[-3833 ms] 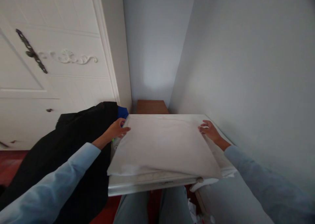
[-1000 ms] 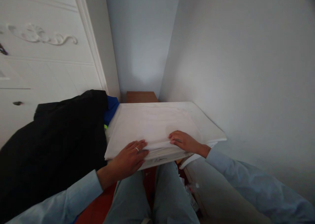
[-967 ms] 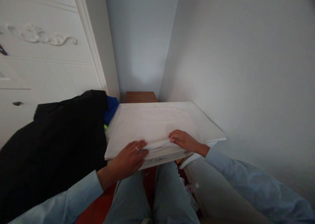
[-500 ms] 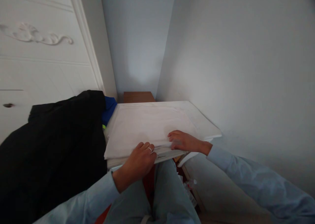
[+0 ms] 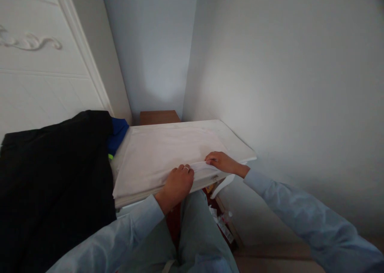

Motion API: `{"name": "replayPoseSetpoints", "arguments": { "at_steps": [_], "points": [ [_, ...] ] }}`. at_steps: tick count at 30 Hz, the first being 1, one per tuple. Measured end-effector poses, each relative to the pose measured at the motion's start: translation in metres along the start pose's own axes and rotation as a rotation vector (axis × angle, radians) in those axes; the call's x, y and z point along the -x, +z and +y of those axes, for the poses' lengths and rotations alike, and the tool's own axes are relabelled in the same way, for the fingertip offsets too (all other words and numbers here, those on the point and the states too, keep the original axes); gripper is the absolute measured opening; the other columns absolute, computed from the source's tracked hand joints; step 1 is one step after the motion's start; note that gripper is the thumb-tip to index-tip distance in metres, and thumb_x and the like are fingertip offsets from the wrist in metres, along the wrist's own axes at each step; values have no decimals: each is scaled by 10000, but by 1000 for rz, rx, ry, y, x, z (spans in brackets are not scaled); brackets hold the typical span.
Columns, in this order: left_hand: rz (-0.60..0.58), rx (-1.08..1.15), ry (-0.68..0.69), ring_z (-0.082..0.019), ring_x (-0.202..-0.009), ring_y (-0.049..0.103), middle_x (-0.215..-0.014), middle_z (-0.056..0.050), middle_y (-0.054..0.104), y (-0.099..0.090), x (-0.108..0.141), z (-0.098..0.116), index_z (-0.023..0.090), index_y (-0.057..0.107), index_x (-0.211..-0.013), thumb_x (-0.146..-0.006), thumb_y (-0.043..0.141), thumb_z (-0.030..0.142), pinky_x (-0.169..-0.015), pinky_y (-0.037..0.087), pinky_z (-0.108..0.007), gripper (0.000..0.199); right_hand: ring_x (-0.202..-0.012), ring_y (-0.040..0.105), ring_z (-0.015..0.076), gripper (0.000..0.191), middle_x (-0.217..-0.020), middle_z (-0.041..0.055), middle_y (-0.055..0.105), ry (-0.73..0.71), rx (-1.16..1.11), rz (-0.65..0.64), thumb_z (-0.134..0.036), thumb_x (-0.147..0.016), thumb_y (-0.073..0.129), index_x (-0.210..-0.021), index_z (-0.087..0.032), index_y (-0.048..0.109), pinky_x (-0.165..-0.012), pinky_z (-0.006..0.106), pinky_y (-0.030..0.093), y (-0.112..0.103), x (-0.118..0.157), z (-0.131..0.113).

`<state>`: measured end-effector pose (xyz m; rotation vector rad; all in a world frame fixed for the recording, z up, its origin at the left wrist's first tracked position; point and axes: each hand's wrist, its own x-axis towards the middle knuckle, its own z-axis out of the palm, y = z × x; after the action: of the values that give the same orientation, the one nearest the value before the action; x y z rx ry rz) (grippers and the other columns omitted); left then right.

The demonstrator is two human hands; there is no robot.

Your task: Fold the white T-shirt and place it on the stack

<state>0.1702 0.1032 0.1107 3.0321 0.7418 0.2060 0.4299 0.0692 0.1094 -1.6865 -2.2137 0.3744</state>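
Note:
A pale white cloth (image 5: 162, 149), perhaps a garment, lies spread flat on a white tabletop (image 5: 237, 141). My left hand (image 5: 177, 183), with a ring on one finger, is closed on the cloth's near edge. A little farther right, my right hand (image 5: 222, 161) pinches the same edge, and a fold of the fabric is raised between the two hands. The fingertips of my left hand are partly hidden in the cloth.
Black clothing (image 5: 60, 173) is heaped on the left, with a blue piece (image 5: 118, 133) beside it. A white cabinet (image 5: 48, 81) stands behind the heap. A brown box-like piece (image 5: 159, 117) sits beyond the table, and a grey wall (image 5: 285, 85) borders the right.
My right hand has gone from loosely curved over the cloth to pinching its edge, lifting a fold. My left hand has shifted slightly along the edge. The view has turned right.

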Motion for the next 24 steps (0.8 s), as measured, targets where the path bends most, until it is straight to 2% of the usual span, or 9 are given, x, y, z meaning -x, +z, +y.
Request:
{"name": "replayPoseSetpoints", "arguments": {
  "at_steps": [3,7,12,17,24],
  "points": [
    [-16,45,-16,-278,-1001,665,-1103,-165,678,3,-4,-1,125,687,-1084,-984,482,201,-834,547,-398,240,-904,669,215,246,-962,90,736,22,-19,21,-297,-976,511,-935,-167,716,-846,340,516,-1,-2,0],
    [-35,104,-8,-256,-1015,687,-1157,-137,691,6,-7,-3,147,711,-1069,-986,490,189,-910,527,-381,240,-891,655,208,229,-946,90,722,28,-34,22,-265,-964,511,-896,-165,706,-845,343,517,-1,-2,3],
    [-16,125,-38,-254,-978,700,-1189,-123,685,8,-11,-8,160,697,-1097,-984,482,186,-839,531,-350,244,-921,642,208,232,-953,87,710,-11,-69,0,-276,-964,522,-854,-176,700,-895,361,514,0,-2,5],
    [-21,171,-7,-243,-987,700,-1140,-105,708,12,-14,-13,176,661,-1173,-966,481,153,-838,522,-338,275,-1009,648,208,182,-1072,97,718,-37,-103,-19,-226,-936,550,-900,-175,721,-946,372,513,-3,0,8],
    [-42,22,5,-243,-883,705,-1124,-133,671,7,-8,-10,153,672,-1110,-996,376,162,-740,537,-348,317,-1022,670,206,171,-1097,104,730,5,-134,-11,-179,-907,573,-938,-161,740,-962,367,513,-1,-2,9]
  ]
}}
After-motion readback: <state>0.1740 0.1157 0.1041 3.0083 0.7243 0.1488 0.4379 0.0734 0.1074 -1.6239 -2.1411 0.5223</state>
